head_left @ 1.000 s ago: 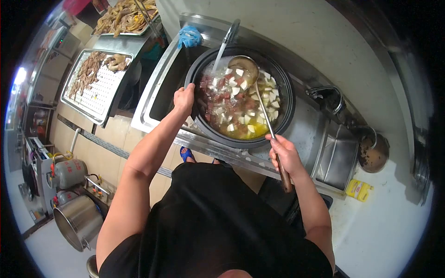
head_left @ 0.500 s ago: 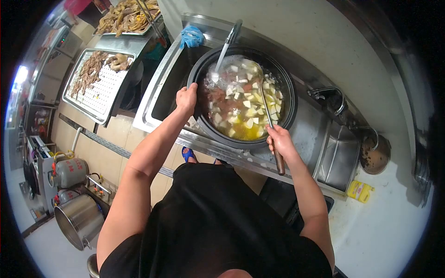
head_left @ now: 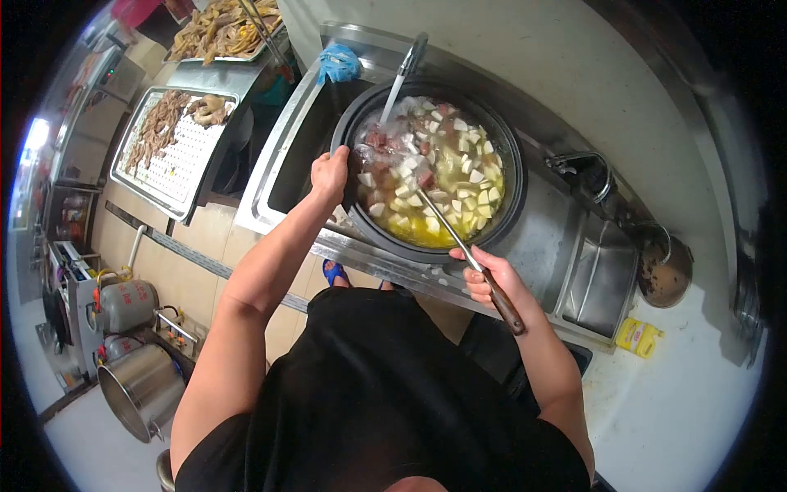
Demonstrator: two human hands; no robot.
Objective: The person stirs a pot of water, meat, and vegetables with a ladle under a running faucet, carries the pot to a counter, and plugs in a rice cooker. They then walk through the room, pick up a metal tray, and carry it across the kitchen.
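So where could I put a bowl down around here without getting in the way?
The white counter beyond the yellow packet is bare. The steel well right of the pot looks free too. Crowded: left hand grips the pot rim, right hand holds the ladle, and the perforated tray carries food.

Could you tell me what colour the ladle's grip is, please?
Dark brown. The ladle grip sticks out below the right hand; the head view shows it best.
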